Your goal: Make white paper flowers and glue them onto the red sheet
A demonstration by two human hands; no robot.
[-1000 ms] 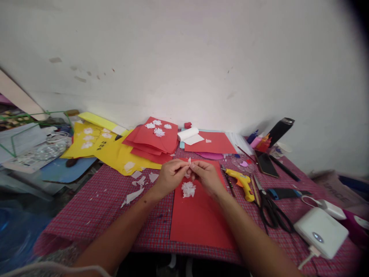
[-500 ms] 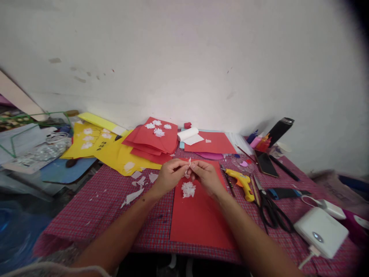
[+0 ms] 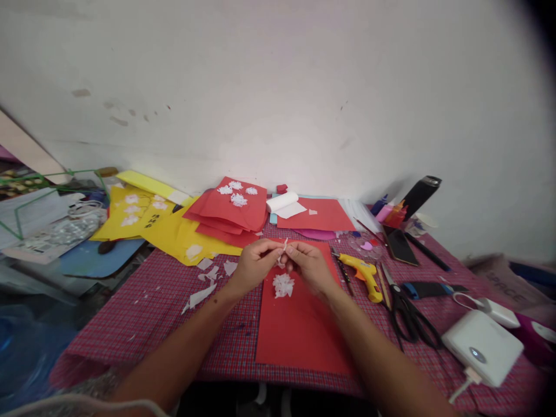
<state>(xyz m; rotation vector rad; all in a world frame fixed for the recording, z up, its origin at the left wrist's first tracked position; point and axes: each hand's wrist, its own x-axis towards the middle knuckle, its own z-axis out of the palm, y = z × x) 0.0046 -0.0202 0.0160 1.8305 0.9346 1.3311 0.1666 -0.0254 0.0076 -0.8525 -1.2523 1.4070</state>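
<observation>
Between my fingertips is a small twisted piece of white tissue paper point(image 3: 285, 245), its thin tip pointing up. My left hand point(image 3: 257, 264) pinches it from one side, and my right hand point(image 3: 311, 266) pinches it from the other. Both hands are above a red paper sheet point(image 3: 299, 341) lying at the table's front. A crumpled white paper flower point(image 3: 283, 286) rests on this sheet, just below my hands. Another bit of white paper shows behind my fingers, partly hidden by them.
Torn paper scraps point(image 3: 202, 295) lie left of the sheet. A yellow glue gun point(image 3: 362, 272), black scissors point(image 3: 410, 318) and a white power bank point(image 3: 483, 347) are at the right. Behind are red sheets with white flowers point(image 3: 238, 200) and a paper roll point(image 3: 282, 202).
Both hands keep their pinch on the tissue paper in nearly the same place. The whole view has shifted very slightly; nothing else visibly moves.
</observation>
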